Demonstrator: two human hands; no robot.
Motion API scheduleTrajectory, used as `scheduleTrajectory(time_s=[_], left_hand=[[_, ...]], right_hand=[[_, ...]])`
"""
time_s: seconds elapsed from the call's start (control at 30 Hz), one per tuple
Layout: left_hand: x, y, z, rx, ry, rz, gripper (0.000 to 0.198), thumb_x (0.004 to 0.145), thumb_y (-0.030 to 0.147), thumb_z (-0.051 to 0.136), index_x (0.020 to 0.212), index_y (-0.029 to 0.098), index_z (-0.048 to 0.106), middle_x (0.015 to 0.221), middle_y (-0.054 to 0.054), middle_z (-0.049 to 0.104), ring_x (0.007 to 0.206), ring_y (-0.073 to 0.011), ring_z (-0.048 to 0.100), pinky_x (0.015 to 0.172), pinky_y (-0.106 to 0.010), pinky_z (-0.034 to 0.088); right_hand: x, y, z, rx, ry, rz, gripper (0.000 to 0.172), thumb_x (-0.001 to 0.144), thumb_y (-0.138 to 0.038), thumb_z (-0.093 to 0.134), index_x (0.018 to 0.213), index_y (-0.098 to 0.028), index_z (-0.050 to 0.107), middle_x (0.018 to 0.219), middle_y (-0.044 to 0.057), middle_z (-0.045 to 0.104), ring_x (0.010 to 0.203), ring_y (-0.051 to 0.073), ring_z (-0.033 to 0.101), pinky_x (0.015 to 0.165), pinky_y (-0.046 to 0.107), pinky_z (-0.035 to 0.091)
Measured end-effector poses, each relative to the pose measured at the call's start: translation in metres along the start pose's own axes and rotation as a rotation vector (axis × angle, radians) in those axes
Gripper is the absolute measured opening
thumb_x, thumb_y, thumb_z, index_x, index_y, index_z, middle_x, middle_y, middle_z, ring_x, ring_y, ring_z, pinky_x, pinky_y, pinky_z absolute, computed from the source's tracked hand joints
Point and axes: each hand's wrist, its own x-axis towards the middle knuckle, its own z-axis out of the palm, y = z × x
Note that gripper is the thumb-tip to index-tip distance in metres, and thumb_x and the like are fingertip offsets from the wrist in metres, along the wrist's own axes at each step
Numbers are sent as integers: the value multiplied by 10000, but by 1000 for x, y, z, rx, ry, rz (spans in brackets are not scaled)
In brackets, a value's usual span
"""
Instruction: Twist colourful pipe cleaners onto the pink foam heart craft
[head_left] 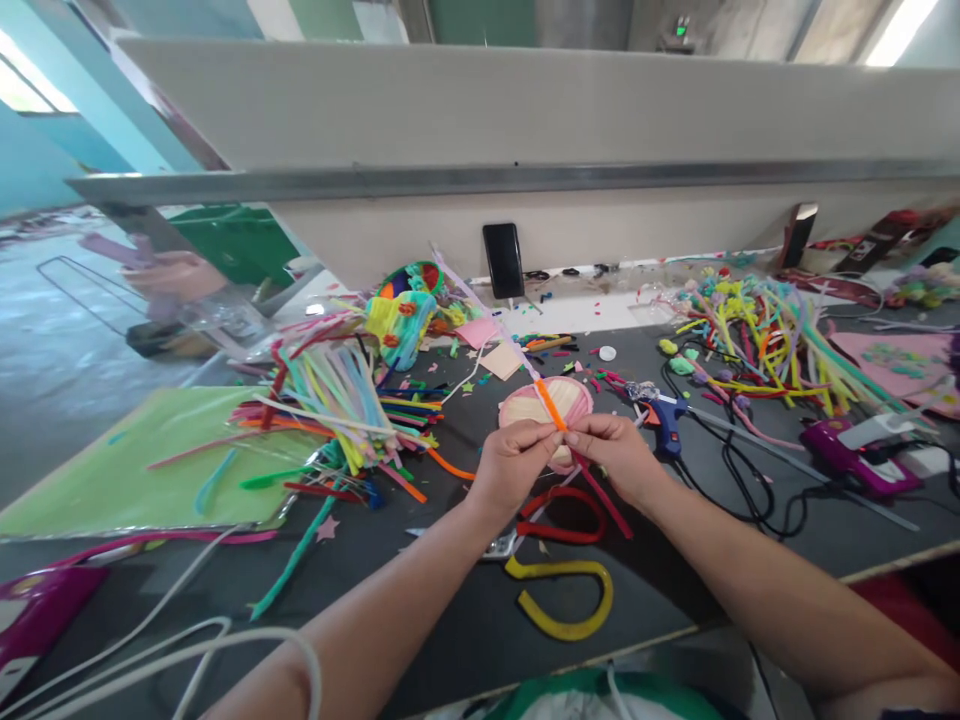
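My left hand and my right hand meet fingertip to fingertip, both pinching an orange pipe cleaner. A long pale lavender pipe cleaner runs up and away from its far end; how they join is too small to tell. Below my fingers a crimson strip, seemingly another pipe cleaner, slants toward me. Behind the hands lies a round cream piece with a pink rim, partly covered by them. Scissors with a red handle loop and a yellow handle loop rest under my wrists.
Bundled pipe cleaners lie left on a green sheet; a loose heap sits right. A blue glue gun trails black cable toward a purple power strip. A phone leans against the white partition.
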Motion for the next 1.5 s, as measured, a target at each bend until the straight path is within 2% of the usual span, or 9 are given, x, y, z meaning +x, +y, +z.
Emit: scheduleTrajectory(time_s=[0.17,0.47,0.6,0.8,0.93,1.03,1.23,1.37,1.5], left_hand=[[-1,4,-2,86,-19,80,174,810,239,584,720,143,697,612,-9,573,595,-101,534,571,-209,420],[-2,3,-4,127,6,187,126,801,176,588,726,149,686,628,-12,595,600,-98,552,579,-206,432],[-2,1,-4,142,-48,227,161,834,173,537,815,150,695,697,-39,621,667,-115,578,631,-223,454],[0,-1,-2,268,-107,193,200,843,189,509,894,156,699,809,-74,675,768,-141,610,726,-245,461],[2,2,-3,334,-69,109,155,814,217,546,798,168,692,750,-44,670,696,-128,589,660,-228,437],[5,8,-4,362,-51,95,134,791,216,563,768,164,684,732,-31,662,674,-119,568,643,-222,423],[16,23,2,298,-80,-48,159,751,250,575,675,143,664,650,-9,637,630,-118,551,604,-215,420],[26,31,10,306,-92,-126,189,750,272,554,660,134,647,609,7,599,585,-111,518,569,-212,396],[38,49,7,547,-274,36,188,779,244,524,678,151,653,623,4,596,589,-112,516,561,-210,370]], right_hand=[[0,3,-4,-77,-34,-63,177,716,-327,698,671,-159,666,573,-26,556,548,91,467,557,230,350],[1,8,-2,-3,-35,-24,194,686,-345,718,660,-165,652,555,-23,540,527,99,473,557,242,377],[1,7,-2,-7,-5,-46,199,690,-351,704,658,-161,652,557,-20,547,519,94,457,539,235,370],[1,-1,-3,-496,110,-309,149,778,-255,583,683,-171,660,601,7,589,588,129,514,584,254,386],[-1,0,-4,-807,124,-553,155,802,-185,520,711,-187,645,633,26,607,621,142,538,619,263,390],[-2,2,-6,-896,122,-671,162,807,-152,491,717,-192,620,656,35,611,649,145,544,639,261,393],[-1,3,-9,-892,146,-735,172,808,-131,468,712,-185,601,655,40,598,655,147,542,635,258,393],[3,-2,-14,-814,187,-701,173,790,-135,482,664,-184,589,630,27,574,631,141,522,610,255,377],[6,-8,-21,-638,219,-600,145,779,-169,520,660,-182,601,622,12,575,601,131,523,579,245,373]])
